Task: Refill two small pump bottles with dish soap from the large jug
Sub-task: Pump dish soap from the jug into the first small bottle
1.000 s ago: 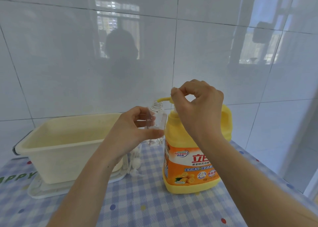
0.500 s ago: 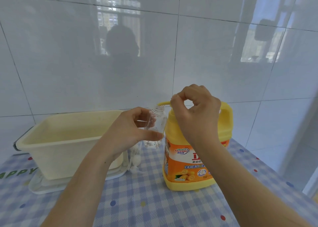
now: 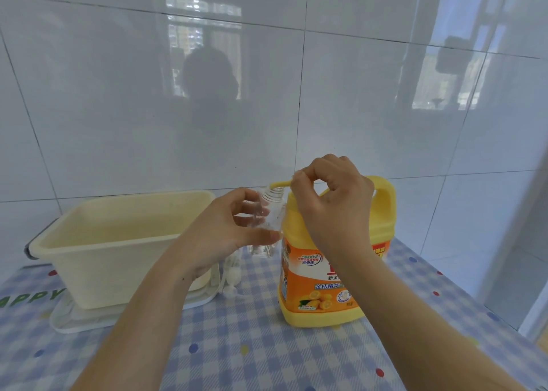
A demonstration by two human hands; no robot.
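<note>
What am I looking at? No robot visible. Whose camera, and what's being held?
No machine: a person's two bare hands, filmed by one wide-angle camera worn on the head, looking forward and down. The left hand holds a small clear bottle, its open neck under the spout of the yellow pump on a big orange soap jug. The right hand grips that pump. On the checked tablecloth a cream tub sits on a white tray; white pump parts lie beside it.
</note>
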